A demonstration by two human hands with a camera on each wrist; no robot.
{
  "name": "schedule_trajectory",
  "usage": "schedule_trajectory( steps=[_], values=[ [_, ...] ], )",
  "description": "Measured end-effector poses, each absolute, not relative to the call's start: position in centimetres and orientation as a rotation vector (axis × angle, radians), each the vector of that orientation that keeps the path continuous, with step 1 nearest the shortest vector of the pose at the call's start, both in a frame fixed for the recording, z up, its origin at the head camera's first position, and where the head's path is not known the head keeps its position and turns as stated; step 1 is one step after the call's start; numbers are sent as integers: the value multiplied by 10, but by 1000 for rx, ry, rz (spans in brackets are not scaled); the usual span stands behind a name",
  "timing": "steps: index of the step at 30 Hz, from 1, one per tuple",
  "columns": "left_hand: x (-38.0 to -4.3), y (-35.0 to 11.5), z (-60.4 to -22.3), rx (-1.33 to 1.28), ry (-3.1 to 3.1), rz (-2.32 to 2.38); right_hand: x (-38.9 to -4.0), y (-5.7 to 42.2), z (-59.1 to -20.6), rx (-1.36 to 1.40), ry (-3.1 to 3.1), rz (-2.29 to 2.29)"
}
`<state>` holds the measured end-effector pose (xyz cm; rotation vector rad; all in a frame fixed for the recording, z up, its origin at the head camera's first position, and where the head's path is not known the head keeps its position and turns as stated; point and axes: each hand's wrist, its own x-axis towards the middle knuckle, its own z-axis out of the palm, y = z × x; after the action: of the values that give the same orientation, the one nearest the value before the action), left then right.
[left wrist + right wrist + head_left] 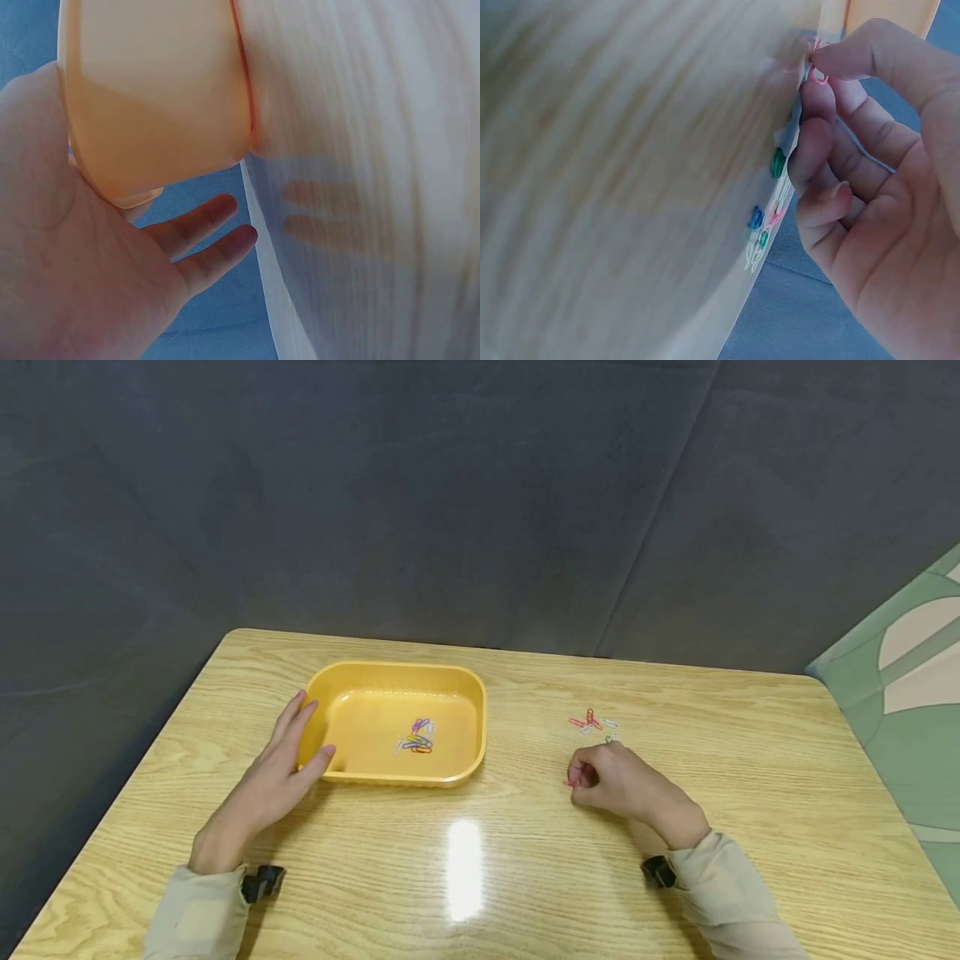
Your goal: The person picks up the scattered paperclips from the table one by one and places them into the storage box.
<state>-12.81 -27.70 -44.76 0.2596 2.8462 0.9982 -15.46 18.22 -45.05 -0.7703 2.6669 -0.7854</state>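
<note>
My left hand [273, 781] rests at the left end of a yellow plastic tray [408, 779], its fingers fairly straight along the rim and its thumb over the near corner. In the left wrist view two fingers [196, 223] stretch out below the tray, clear of it. A few coloured paper clips [417, 742] lie inside the tray. My right hand [626, 781] is low over the table, pinching a red paper clip [820, 73] between thumb and forefinger. Beyond this hand lies a loose group of red and white paper clips [590, 720], partly hidden by the knuckles.
The light wooden table [525, 877] carries the tray on the left and the loose clips on the right. A dark padded wall [450, 510] rises behind its far edge. Green patterned fabric [900, 718] shows at the right.
</note>
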Motion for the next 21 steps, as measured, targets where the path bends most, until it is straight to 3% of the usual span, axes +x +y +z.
schedule_trajectory(
  steps=[21],
  values=[
    [-129, -277, -448, 261, 2839, 999, -151, 184, -447, -748, 2723, -797]
  ],
)
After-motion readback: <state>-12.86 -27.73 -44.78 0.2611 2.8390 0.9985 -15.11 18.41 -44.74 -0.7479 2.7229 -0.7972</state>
